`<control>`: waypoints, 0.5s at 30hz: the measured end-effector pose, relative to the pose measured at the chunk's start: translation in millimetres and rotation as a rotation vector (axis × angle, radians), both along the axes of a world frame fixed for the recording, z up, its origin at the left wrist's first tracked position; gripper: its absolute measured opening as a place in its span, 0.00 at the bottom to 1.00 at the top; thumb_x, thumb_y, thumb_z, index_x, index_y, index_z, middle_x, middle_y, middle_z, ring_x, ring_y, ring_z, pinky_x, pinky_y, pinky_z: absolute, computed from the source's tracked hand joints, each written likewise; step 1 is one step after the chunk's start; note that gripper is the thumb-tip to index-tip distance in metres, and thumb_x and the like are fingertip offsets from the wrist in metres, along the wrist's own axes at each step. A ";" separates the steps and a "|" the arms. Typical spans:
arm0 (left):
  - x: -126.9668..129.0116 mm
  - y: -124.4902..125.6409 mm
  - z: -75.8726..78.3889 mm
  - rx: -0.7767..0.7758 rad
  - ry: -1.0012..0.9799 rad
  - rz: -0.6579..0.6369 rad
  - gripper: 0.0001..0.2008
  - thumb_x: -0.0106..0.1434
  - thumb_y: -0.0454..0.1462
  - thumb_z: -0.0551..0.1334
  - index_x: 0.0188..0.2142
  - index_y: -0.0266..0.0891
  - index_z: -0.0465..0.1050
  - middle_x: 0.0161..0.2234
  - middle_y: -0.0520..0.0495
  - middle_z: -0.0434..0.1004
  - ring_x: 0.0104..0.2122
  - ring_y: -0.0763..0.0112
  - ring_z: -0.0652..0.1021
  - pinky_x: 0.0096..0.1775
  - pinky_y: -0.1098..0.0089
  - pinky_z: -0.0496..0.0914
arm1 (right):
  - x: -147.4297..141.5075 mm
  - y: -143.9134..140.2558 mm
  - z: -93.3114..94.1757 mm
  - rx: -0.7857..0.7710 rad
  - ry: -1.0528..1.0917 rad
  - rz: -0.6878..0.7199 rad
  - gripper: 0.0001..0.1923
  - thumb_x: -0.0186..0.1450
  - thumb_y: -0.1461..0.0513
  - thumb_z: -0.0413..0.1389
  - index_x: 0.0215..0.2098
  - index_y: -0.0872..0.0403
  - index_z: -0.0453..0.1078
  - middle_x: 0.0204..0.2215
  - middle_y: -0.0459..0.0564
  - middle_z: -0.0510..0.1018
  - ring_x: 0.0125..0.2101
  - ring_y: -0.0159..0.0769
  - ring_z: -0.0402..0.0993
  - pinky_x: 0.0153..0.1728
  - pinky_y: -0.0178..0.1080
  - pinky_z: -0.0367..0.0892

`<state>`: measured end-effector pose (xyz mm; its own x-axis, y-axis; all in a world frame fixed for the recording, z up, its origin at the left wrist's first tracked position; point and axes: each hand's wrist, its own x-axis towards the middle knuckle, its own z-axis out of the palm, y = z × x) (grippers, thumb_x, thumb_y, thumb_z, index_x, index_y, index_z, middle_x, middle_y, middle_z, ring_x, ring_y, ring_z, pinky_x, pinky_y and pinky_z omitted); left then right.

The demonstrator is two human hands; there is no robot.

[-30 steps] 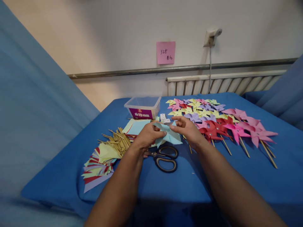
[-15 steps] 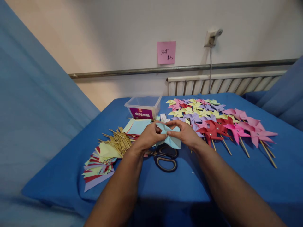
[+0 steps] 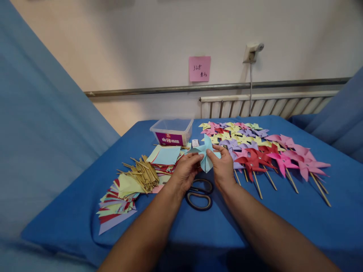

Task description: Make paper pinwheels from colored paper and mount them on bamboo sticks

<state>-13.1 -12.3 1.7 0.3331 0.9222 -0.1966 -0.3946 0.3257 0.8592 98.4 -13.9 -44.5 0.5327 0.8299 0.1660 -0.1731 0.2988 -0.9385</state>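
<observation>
A light blue paper pinwheel [image 3: 207, 160] is held up between both hands, its blades folded in toward the middle. My left hand [image 3: 187, 170] pinches it near the centre from the left. From the right, my right hand [image 3: 224, 166] grips it, with the thumb at the centre and fingers behind. Whether a pin or stick is in it I cannot tell. Black-handled scissors [image 3: 210, 202] lie on the table just below, their blades hidden by my left arm. Behind my left hand lies a stack of coloured paper squares [image 3: 168, 155], a light blue one on top.
On the blue-covered table [image 3: 224, 221], several finished pinwheels [image 3: 252, 160] on sticks spread over the right side. Bamboo sticks [image 3: 143, 173] and fanned paper pieces [image 3: 117, 204] lie at left. A clear plastic box [image 3: 171, 132] and a small white box [image 3: 195, 142] stand behind.
The light blue paper was folded up and seen from the side; now it faces me with its pinwheel blades spread. Both hands have shifted their grip toward its centre.
</observation>
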 end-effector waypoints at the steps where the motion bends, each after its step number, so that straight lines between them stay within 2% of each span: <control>1: 0.8 -0.2 -0.6 0.012 0.000 -0.001 0.13 0.46 0.36 0.72 0.32 0.35 0.77 0.26 0.50 0.77 0.25 0.75 0.74 0.29 0.74 0.67 | -1.0 -0.7 0.6 -0.003 -0.005 0.000 0.24 0.54 0.51 0.62 0.45 0.54 0.68 0.37 0.50 0.77 0.36 0.40 0.75 0.37 0.43 0.72; 11: 2.8 1.4 -4.7 0.027 0.039 0.108 0.12 0.42 0.34 0.72 0.28 0.32 0.77 0.24 0.47 0.78 0.22 0.74 0.74 0.28 0.72 0.69 | -8.3 -7.4 6.6 -0.044 0.029 0.087 0.24 0.52 0.52 0.64 0.44 0.53 0.67 0.35 0.49 0.75 0.30 0.38 0.74 0.32 0.42 0.73; 15: -1.7 4.7 -3.2 0.028 0.034 0.143 0.12 0.43 0.35 0.72 0.27 0.31 0.76 0.24 0.47 0.77 0.22 0.73 0.74 0.29 0.71 0.70 | -3.8 -10.3 11.0 0.025 0.031 0.132 0.24 0.56 0.55 0.60 0.49 0.51 0.65 0.40 0.50 0.75 0.33 0.37 0.74 0.34 0.42 0.72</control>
